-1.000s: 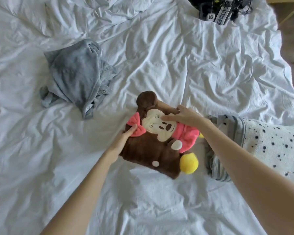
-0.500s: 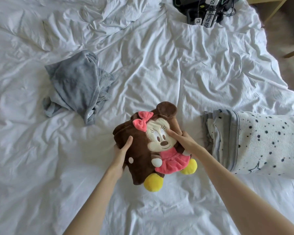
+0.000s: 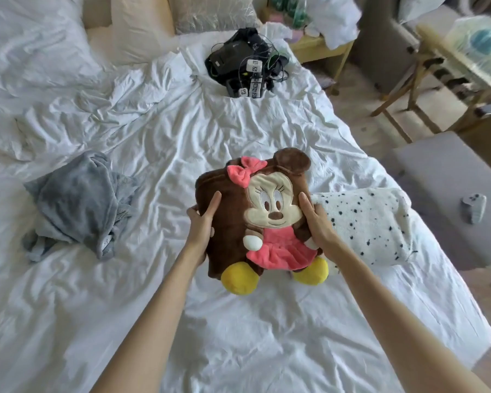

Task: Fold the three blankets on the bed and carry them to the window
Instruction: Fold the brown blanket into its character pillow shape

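hands: left hand (image 3: 203, 224) and right hand (image 3: 317, 222) both grip brown mouse blanket (image 3: 230, 214); writing: gear tags (image 3: 253, 67) unreadable

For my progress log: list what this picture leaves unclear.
Head view:
- Fingers of left hand and right hand: hidden behind the brown mouse blanket they hold.
- Spotted blanket: one end hidden by the right hand and that blanket.
- Tags on the black gear: too small to read.
- Window: out of frame.
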`<state>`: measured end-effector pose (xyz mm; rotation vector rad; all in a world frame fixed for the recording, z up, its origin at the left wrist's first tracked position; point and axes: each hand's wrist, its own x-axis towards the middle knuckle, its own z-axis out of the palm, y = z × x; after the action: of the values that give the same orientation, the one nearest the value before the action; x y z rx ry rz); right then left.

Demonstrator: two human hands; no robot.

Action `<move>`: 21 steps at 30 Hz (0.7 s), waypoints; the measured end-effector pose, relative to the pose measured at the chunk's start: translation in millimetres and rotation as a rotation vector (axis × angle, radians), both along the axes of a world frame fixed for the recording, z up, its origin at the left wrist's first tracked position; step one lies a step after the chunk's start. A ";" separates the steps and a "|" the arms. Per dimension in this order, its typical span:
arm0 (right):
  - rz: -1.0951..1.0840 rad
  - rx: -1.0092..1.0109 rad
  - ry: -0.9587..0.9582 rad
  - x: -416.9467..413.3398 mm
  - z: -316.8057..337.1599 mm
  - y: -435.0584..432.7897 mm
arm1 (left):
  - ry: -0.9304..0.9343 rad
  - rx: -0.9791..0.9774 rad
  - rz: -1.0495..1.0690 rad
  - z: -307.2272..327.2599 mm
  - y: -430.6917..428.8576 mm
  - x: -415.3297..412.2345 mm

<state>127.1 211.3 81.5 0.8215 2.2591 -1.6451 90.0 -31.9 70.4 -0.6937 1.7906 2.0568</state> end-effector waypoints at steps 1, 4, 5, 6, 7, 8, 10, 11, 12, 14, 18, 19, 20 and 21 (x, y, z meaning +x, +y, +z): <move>-0.023 0.012 0.017 3.4 9.7 19.2 | 0.004 0.010 -0.041 9.2 20.2 -3.3; -0.111 0.056 0.021 19.2 31.8 82.4 | 0.035 0.044 -0.150 26.6 85.5 -5.8; -0.139 0.067 0.028 24.4 36.4 103.8 | 0.043 0.048 -0.172 29.9 107.8 -4.9; -0.161 0.073 0.040 29.5 39.2 125.6 | 0.046 0.054 -0.194 31.9 130.2 -3.9; -0.177 0.082 0.056 33.4 40.9 146.5 | 0.044 0.058 -0.219 32.3 152.1 -3.5; -0.189 0.093 0.070 36.1 42.1 166.5 | 0.039 0.053 -0.241 32.2 173.5 -3.6; -0.200 0.092 0.062 39.4 38.5 205.0 | 0.023 0.004 -0.256 28.3 211.9 -5.1; -0.198 0.080 0.040 38.8 32.9 222.7 | 0.016 -0.034 -0.251 22.4 228.6 -6.8; -0.188 0.077 0.011 37.9 24.9 237.8 | 0.008 -0.088 -0.243 14.0 243.2 -7.2; -0.145 0.100 -0.054 35.6 2.9 258.2 | 0.012 -0.225 -0.203 -6.6 264.8 -4.2; -0.091 0.108 -0.145 31.9 -48.7 271.0 | 0.010 -0.415 -0.143 -41.2 286.3 5.8; -0.076 0.125 -0.143 31.3 -58.2 273.0 | 0.014 -0.465 -0.148 -45.5 287.9 5.5; -0.061 0.139 -0.143 30.6 -65.9 275.4 | 0.016 -0.489 -0.150 -48.3 290.2 4.3; -0.051 0.148 -0.146 29.3 -71.4 278.1 | 0.004 -0.491 -0.155 -49.6 293.2 3.2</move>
<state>156.4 489.3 10.1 1.0065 2.2957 -1.4010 93.3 261.4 20.7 -0.6465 2.2980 1.5292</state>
